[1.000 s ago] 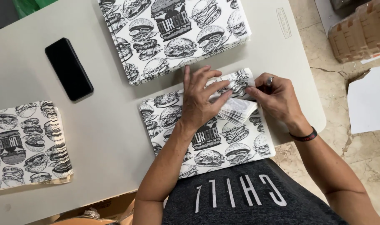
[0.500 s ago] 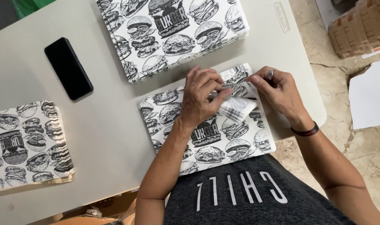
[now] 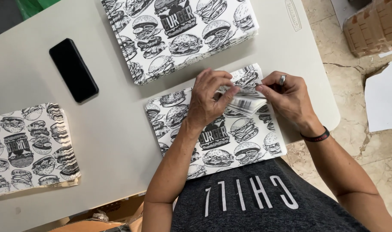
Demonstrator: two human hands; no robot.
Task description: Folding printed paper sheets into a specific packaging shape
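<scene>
A stack of white paper bags printed with black burger drawings (image 3: 230, 137) lies on the grey table in front of me. Its far right corner is lifted and folded back, showing the white underside with a small barcode. My left hand (image 3: 208, 101) pinches that folded corner from the left. My right hand (image 3: 286, 96), with a ring and a dark wristband, grips the same folded edge from the right.
A larger stack of the same printed bags (image 3: 183, 32) sits at the far side. A third stack (image 3: 30, 148) lies at the left. A black phone (image 3: 73, 70) rests face up between them. The table edge (image 3: 333, 116) is to the right, with cardboard boxes (image 3: 374, 25) on the floor.
Both hands have shifted slightly up the stack, and the folded corner is pulled further back between my fingers.
</scene>
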